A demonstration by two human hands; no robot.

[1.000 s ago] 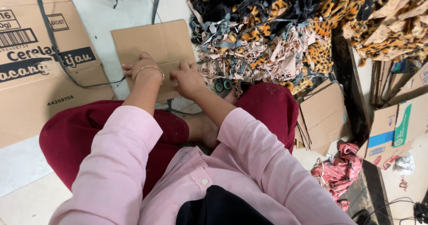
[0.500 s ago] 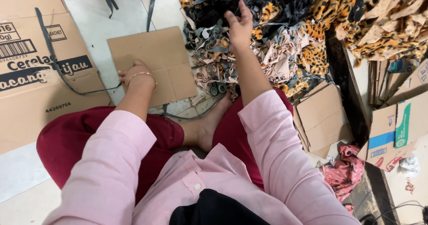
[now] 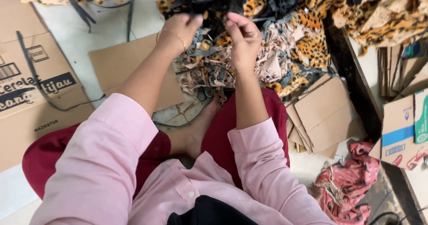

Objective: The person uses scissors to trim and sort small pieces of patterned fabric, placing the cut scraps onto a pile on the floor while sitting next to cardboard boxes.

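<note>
1. Head view: seated cross-legged on the floor, a person lifts both hands to a heap of fabric scraps [image 3: 267, 51] – leopard-print, black and beige.
2. The left hand [image 3: 178, 31] and right hand [image 3: 243, 40] each pinch a dark strip [image 3: 214, 8] at the heap's near edge.
3. Judged best: keep both pinches firm, draw slowly – tangled neighbours may drag along.
4. A cardboard sheet [image 3: 120, 69] lies flat beside the left forearm.
</note>
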